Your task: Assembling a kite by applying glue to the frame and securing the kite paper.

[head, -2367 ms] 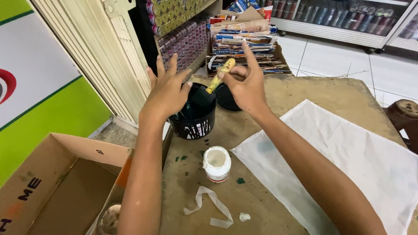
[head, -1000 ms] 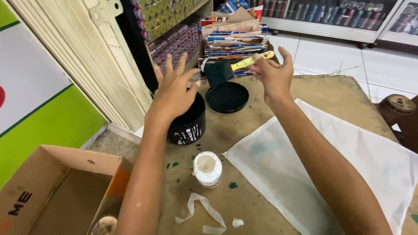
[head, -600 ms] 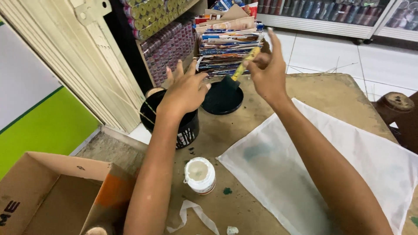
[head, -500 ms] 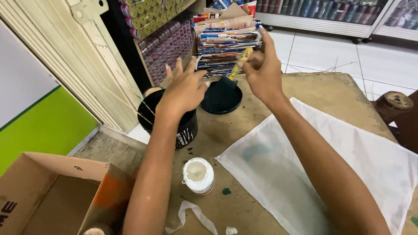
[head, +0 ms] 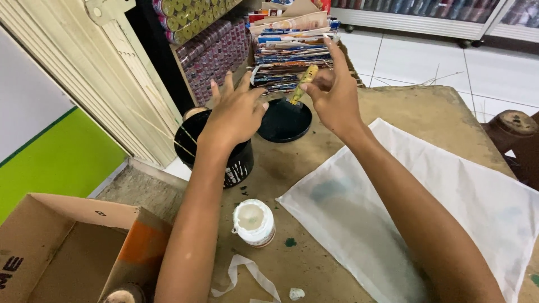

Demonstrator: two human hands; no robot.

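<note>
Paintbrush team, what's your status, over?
Right hand grips paintbrush over black lid. Left hand rests on black paint can. Nothing blocking.

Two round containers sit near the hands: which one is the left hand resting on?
The black paint can near the table's left edge: the left hand lies across its open top. The small white jar stands apart, nearer the camera beside the forearm, untouched.

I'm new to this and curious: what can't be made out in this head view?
- Inside of the black pot: covered by the left hand.
- Brush bristles: hidden behind the right hand.
- Cardboard box: cut off by the frame's edge.
</note>
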